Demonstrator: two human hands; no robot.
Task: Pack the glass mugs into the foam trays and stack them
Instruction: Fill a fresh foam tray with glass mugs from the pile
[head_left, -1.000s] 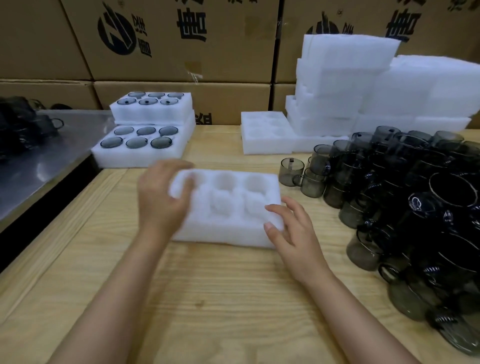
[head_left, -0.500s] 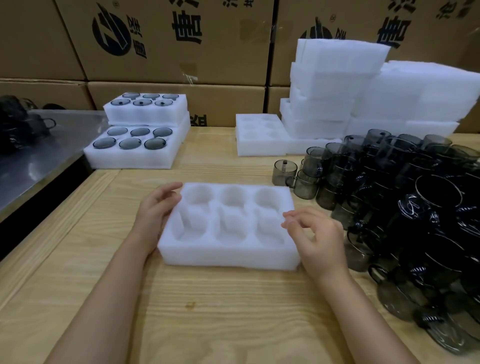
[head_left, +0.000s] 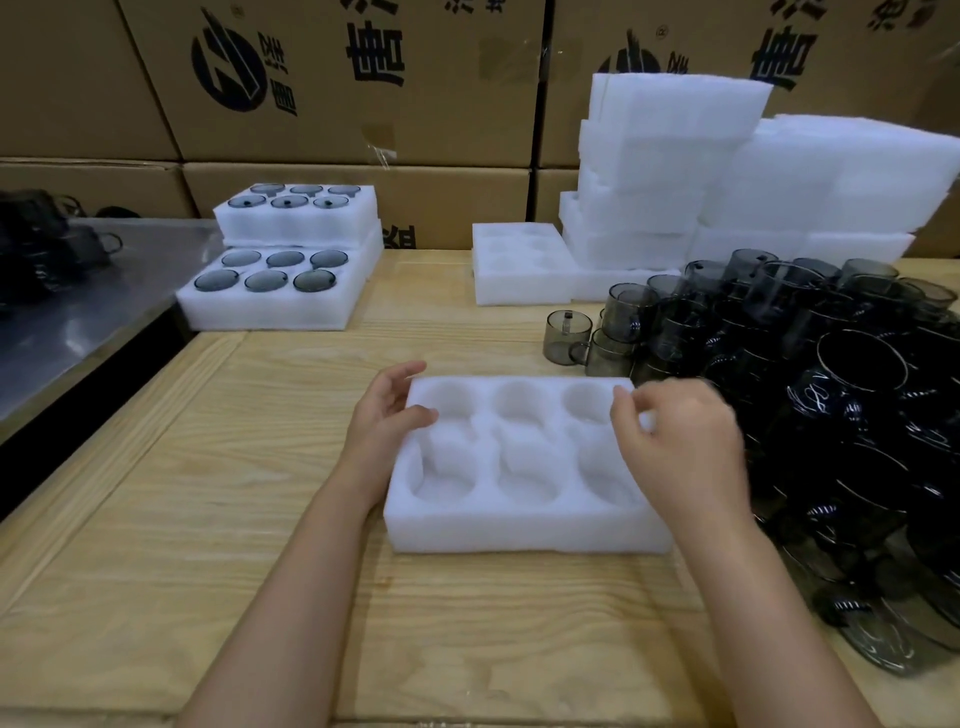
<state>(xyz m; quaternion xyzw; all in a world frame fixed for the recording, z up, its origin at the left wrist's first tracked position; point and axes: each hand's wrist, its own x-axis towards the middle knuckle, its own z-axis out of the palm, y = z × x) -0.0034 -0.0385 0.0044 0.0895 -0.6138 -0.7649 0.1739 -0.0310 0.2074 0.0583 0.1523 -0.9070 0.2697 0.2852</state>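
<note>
An empty white foam tray (head_left: 519, 532) with six round pockets lies flat on the wooden table in front of me. My left hand (head_left: 387, 423) rests against its left edge, thumb laid on the rim, fingers relaxed by the far left corner. My right hand (head_left: 683, 449) hovers over the tray's right side, blurred, fingers loosely curled and holding nothing. A big pile of smoky glass mugs (head_left: 831, 415) covers the table's right side, just beyond that hand. Two filled foam trays (head_left: 275, 312) sit stacked at the back left, the upper one (head_left: 296, 226) set further back.
Another empty foam tray (head_left: 519, 288) lies at the back centre beside tall stacks of foam (head_left: 665, 156). Cardboard boxes (head_left: 363, 104) wall off the back. A metal table (head_left: 78, 322) with dark mugs (head_left: 41, 244) adjoins on the left. Bare wood lies near me.
The foam tray came down flat and nearer to me. My right hand left its near right corner and rose over the right side. My left hand slid to the left edge.
</note>
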